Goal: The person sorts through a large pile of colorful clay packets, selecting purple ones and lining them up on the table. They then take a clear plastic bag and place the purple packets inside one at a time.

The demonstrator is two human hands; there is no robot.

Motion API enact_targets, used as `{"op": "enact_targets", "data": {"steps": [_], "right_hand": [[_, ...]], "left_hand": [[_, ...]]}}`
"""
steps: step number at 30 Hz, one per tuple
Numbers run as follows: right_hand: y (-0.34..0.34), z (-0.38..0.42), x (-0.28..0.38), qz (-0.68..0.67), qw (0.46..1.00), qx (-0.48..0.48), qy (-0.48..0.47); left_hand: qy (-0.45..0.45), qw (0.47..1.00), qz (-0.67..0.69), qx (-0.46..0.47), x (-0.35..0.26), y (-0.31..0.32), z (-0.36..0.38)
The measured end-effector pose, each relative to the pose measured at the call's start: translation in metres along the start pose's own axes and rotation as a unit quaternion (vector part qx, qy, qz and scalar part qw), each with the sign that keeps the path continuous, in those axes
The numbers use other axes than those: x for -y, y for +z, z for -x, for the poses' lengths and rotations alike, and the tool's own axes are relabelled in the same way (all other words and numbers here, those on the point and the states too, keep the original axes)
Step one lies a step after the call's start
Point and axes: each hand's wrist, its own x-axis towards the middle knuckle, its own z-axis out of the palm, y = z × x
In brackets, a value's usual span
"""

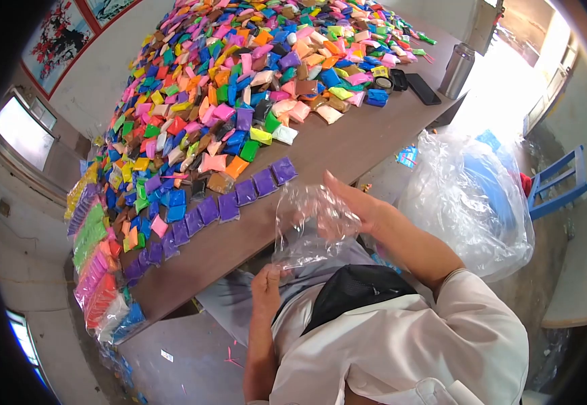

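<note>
A clear plastic bag (297, 226) spans the space between my hands, over my lap at the table edge. My left hand (265, 287) is closed, pinching the bag's lower end. My right hand (353, 210) grips the bag's other side, one finger stretched up and the rest showing through the film. Just beyond the bag, a row of flat purple packets (245, 192) runs along the near side of the brown table (347, 145). Behind that row lies a big heap of small packets (239, 74) in many colours.
A steel flask (457, 71), a black phone (423, 89) and a roll of tape (382, 82) are at the table's right end. On the right stand a large clear plastic sack (465, 209) and a blue stool (556, 182). Bundled packets (94, 270) line the left edge.
</note>
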Motion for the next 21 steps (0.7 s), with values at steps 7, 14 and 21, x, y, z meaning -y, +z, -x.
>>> {"op": "enact_targets", "data": {"steps": [7, 14, 21], "right_hand": [[0.048, 0.035, 0.033, 0.392, 0.912, 0.098, -0.07], [0.097, 0.055, 0.048, 0.456, 0.826, 0.087, -0.321], [0.146, 0.094, 0.058, 0.663, 0.618, -0.024, -0.422]], "left_hand": [[-0.023, 0.999, 0.013, -0.029, 0.003, 0.0, 0.0], [-0.025, 0.995, 0.088, -0.038, 0.019, 0.001, -0.005], [-0.109, 0.973, 0.194, -0.059, 0.02, -0.005, 0.003]]}}
